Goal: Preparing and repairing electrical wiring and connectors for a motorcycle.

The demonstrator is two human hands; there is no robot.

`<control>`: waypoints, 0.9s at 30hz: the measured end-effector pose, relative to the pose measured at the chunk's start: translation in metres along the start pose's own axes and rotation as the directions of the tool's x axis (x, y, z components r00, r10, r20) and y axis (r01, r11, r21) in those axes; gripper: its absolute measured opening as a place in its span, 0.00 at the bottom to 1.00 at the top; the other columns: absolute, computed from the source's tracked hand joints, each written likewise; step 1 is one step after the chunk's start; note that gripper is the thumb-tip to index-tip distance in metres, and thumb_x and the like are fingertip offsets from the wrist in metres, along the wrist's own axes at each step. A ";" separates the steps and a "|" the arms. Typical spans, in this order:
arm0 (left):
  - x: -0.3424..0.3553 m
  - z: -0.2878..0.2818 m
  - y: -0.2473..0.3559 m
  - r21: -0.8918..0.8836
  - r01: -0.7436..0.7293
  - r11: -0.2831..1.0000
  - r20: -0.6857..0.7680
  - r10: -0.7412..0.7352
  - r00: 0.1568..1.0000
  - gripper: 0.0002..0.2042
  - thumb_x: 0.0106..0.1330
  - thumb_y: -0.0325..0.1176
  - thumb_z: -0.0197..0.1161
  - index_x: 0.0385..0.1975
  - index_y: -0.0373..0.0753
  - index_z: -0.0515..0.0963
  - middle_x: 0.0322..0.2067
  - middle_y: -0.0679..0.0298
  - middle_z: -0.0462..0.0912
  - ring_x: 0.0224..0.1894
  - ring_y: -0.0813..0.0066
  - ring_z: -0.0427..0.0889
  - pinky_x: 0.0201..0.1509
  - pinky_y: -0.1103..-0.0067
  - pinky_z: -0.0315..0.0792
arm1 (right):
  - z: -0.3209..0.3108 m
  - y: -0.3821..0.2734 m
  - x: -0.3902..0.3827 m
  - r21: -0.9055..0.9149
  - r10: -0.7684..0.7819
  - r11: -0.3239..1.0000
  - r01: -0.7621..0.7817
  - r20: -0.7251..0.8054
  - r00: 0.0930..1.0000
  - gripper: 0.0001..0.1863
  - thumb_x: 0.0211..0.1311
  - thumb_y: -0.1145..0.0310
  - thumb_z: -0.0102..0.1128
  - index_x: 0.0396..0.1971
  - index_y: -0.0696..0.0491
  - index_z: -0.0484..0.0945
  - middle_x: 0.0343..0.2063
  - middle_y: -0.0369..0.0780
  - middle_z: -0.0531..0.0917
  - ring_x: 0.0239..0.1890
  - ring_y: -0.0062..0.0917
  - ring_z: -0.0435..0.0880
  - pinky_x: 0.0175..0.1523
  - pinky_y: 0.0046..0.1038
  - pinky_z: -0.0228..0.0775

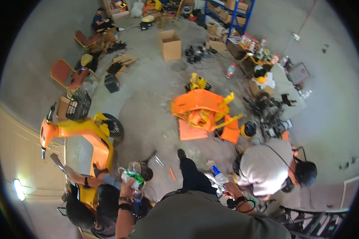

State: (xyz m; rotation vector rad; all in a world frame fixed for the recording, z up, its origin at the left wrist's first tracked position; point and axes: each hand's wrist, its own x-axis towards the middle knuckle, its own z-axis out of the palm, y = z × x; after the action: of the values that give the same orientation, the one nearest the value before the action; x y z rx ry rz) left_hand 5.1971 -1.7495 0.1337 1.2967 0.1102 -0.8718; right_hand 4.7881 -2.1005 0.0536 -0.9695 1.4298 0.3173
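Observation:
My left hand [127, 188] is closed around a plastic bottle with a green and white label [138, 179]. More clear plastic [137, 195] shows just beneath that hand; I cannot tell whether it is a separate bottle. On the other side of my body, my right hand [229, 190] grips a clear plastic bottle with a blue label [216, 172], which points away from me. Clear plastic also shows beside this bottle, too blurred to separate. Both bottles are held above the concrete floor, and my dark trouser leg [193, 175] reaches forward between them.
A yellow-orange scooter [97, 143] stands left, with a crouching co-worker [87, 207] beside it. Another co-worker in grey [265, 167] bends over at right. Orange body panels [199, 101] lie ahead, tools [158, 161] nearer. Beyond are a cardboard box [170, 51] and a bottle [230, 70].

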 end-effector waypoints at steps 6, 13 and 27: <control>0.102 0.016 0.065 0.074 0.243 0.967 -0.372 -0.199 0.906 0.18 0.58 0.37 0.60 0.47 0.40 0.70 0.35 0.61 0.80 0.34 0.62 0.82 0.29 0.62 0.78 | 0.027 -0.243 0.103 -0.123 0.068 0.991 -0.053 0.121 0.990 0.18 0.55 0.58 0.54 0.42 0.52 0.69 0.28 0.41 0.75 0.21 0.30 0.79 0.23 0.31 0.73; 0.228 0.029 0.141 -0.140 0.060 0.988 -0.386 -0.110 0.916 0.17 0.59 0.38 0.59 0.47 0.41 0.70 0.34 0.62 0.80 0.31 0.65 0.82 0.22 0.64 0.79 | 0.094 -0.590 0.138 -0.254 -0.466 0.839 0.481 0.120 0.877 0.20 0.55 0.60 0.52 0.47 0.53 0.69 0.31 0.40 0.76 0.20 0.26 0.79 0.25 0.27 0.74; 0.633 0.048 0.428 0.088 0.246 0.965 -0.260 -0.216 0.941 0.20 0.54 0.40 0.65 0.45 0.40 0.72 0.33 0.61 0.80 0.27 0.70 0.81 0.19 0.75 0.77 | 0.239 -0.983 0.230 -0.135 -0.455 0.873 0.469 0.127 0.882 0.17 0.58 0.60 0.50 0.45 0.50 0.68 0.31 0.38 0.78 0.22 0.26 0.80 0.25 0.27 0.72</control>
State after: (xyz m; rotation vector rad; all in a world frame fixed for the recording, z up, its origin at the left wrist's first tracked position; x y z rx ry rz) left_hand 5.8764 -2.1031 0.1514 1.5238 0.4210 -0.9223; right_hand 5.6896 -2.6014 0.1697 -1.3793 1.0558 0.1185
